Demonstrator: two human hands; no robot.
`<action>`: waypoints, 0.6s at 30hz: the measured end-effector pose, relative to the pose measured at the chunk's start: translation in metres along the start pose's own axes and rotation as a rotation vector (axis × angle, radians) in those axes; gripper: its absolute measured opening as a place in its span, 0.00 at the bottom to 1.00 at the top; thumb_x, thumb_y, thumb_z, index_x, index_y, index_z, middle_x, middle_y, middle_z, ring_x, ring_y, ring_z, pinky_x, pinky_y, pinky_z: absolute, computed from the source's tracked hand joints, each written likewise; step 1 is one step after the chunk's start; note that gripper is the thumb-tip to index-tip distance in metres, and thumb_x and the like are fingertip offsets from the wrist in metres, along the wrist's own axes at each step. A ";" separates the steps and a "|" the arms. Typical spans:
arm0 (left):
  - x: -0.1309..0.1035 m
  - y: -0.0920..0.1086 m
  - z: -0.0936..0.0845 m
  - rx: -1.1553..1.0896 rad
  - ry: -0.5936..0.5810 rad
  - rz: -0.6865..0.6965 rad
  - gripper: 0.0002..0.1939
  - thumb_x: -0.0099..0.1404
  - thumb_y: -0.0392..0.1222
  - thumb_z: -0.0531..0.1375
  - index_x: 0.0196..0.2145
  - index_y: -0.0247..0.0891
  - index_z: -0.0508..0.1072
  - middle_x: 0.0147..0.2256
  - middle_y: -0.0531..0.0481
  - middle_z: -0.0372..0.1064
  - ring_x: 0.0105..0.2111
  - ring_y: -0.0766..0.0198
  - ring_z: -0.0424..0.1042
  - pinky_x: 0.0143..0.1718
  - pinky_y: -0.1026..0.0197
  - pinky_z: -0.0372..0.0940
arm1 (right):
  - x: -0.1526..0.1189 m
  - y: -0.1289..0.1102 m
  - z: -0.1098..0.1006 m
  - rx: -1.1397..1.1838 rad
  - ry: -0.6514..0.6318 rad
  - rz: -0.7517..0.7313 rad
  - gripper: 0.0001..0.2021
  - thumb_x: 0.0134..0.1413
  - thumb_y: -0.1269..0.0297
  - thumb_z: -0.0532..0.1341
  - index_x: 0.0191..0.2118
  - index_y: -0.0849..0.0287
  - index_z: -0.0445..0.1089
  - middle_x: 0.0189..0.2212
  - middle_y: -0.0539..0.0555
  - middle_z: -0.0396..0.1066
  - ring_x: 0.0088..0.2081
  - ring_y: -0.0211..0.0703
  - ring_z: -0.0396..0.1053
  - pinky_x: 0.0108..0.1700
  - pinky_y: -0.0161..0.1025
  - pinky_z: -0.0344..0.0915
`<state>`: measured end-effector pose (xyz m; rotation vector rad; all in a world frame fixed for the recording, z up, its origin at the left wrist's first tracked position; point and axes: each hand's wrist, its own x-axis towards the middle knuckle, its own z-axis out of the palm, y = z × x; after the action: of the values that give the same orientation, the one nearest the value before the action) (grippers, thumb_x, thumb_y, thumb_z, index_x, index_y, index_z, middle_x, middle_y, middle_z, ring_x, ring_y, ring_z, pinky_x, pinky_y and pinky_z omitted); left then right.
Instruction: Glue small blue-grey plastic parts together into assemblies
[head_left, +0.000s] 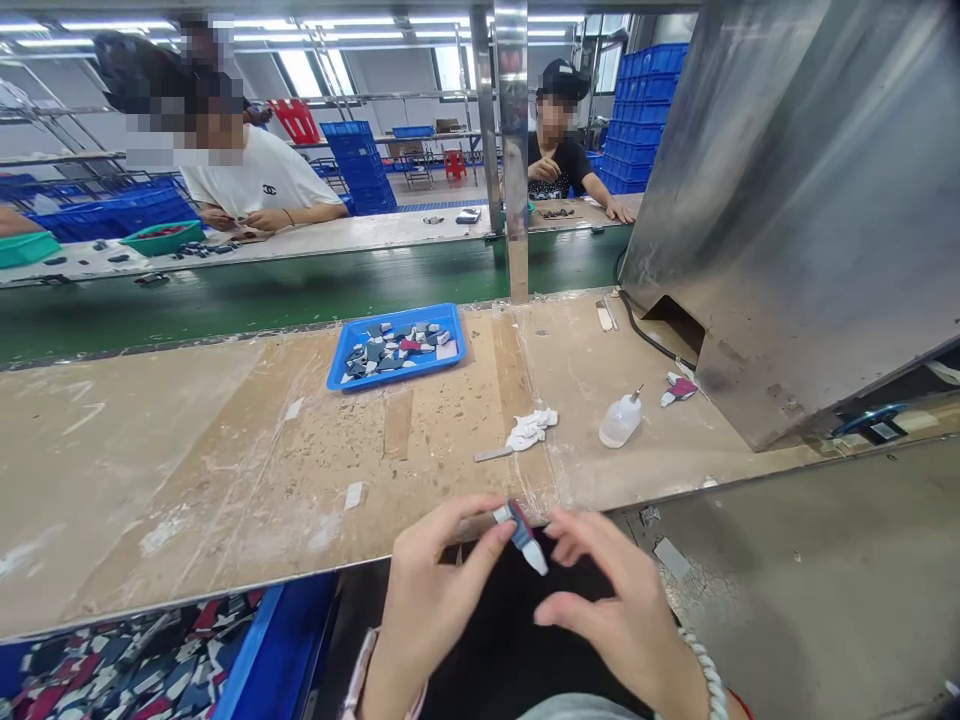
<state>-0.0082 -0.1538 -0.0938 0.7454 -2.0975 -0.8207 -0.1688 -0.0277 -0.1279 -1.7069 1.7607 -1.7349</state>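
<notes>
bare hands; right wrist (709, 675) wears a white, perhaps beaded, bracelet.

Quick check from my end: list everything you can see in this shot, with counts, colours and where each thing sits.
small part: one, dark with red and a white tip, held between both hands at the bench's near edge
blue tray: one, mid-bench, filled with grey, white and red pieces
squeeze bottle: one, clear white, lying right of centre
white rag: one, crumpled, left of the bottle
blue bin: one, below the bench at lower left, full of mixed pieces
metal housing: one, grey, at right
conveyor belt: one, green, behind the bench
co-workers: two, seated across the belt
left hand: fingers on the part
right hand: fingers by the part's tip
</notes>
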 end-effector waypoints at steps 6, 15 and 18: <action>0.025 -0.023 0.009 0.046 -0.163 0.090 0.09 0.70 0.38 0.58 0.44 0.42 0.78 0.42 0.49 0.81 0.42 0.59 0.81 0.44 0.60 0.77 | 0.026 0.058 -0.050 -0.206 0.395 0.442 0.34 0.54 0.45 0.68 0.62 0.55 0.62 0.52 0.61 0.67 0.49 0.52 0.69 0.52 0.54 0.69; 0.013 -0.019 0.034 0.209 0.014 0.122 0.13 0.72 0.38 0.58 0.52 0.42 0.74 0.43 0.45 0.77 0.42 0.58 0.80 0.37 0.60 0.76 | 0.071 0.078 -0.037 -0.146 0.076 0.475 0.27 0.56 0.51 0.66 0.57 0.59 0.66 0.50 0.63 0.72 0.51 0.62 0.68 0.57 0.64 0.60; 0.009 -0.025 0.041 0.271 0.139 0.150 0.14 0.72 0.38 0.59 0.54 0.39 0.70 0.40 0.46 0.78 0.38 0.59 0.80 0.38 0.59 0.76 | 0.064 0.074 -0.035 -0.032 0.031 0.489 0.24 0.57 0.52 0.66 0.56 0.57 0.64 0.47 0.60 0.74 0.50 0.58 0.69 0.56 0.60 0.61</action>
<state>-0.0398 -0.1631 -0.1296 0.7516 -2.1306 -0.3963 -0.2602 -0.0767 -0.1352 -1.1273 2.0104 -1.5237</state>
